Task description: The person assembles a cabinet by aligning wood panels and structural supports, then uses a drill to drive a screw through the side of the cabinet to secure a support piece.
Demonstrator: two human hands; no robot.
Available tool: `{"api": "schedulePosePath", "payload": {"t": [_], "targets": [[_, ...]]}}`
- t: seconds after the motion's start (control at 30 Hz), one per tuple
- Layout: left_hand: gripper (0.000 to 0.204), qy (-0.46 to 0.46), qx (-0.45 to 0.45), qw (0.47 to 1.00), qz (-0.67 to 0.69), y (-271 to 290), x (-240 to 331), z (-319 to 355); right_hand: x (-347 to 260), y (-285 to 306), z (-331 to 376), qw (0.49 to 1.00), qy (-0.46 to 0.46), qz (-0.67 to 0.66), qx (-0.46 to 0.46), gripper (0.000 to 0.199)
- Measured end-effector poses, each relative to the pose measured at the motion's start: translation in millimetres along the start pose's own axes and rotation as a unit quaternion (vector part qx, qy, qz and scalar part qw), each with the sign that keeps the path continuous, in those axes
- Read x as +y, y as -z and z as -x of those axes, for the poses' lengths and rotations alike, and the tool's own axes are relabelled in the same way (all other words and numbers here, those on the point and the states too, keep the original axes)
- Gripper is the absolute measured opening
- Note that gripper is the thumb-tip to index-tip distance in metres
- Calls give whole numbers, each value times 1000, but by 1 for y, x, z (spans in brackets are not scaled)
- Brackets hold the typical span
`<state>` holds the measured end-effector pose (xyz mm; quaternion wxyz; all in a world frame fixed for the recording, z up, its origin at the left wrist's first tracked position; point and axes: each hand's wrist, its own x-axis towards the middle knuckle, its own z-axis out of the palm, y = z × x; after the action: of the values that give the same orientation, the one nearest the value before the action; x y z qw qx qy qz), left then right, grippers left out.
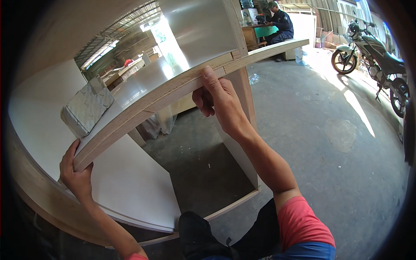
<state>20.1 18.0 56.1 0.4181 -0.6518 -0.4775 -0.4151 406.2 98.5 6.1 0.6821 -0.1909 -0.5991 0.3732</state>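
- The left hand [77, 177] was closed around the left end of a long wooden strip [268, 51], with its thumb below and its fingers up at the edge.
- The right hand [221, 97] held the strip near its middle. Its thumb lay over the front of the wood, and its other fingers were curled up tight underneath.
- The strip ran along the front edge of a shiny white board [141, 84] and touched it. Its right end stuck out past the board and past a wooden post [243, 91].
- A gray and white block [88, 110] sat on the board, just beside the left hand.
- Below the strip, a big white panel [138, 186] was on the left, and see-through plastic [164, 121] hung or lay behind.
- Under it all was a gray floor [299, 143], with a pale patch on the right.
- Far back, another person [282, 26] in dark clothes sat at a bench [249, 37].
- A motorcycle [375, 54] stood near the sunny doorway, well apart from the hands.
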Motion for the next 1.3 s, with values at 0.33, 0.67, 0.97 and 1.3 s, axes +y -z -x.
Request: {"api": "schedulePosePath", "payload": {"t": [0.33, 0.67, 0.97, 1.3], "targets": [[72, 2, 3, 1000, 5, -1, 0, 0, -1, -2, 0, 1000, 15, -4, 5, 61], [71, 6, 9, 1000, 1, -2, 3, 1, 0, -1, 0, 1000, 20, 9, 10, 61], [68, 1, 8, 1000, 2, 0, 3, 0, -1, -1, 1, 1000, 22, 3, 10, 61], [64, 10, -16, 1000, -4, 2, -2, 1, -2, -1, -1, 998, 34, 44, 19, 63]]}}
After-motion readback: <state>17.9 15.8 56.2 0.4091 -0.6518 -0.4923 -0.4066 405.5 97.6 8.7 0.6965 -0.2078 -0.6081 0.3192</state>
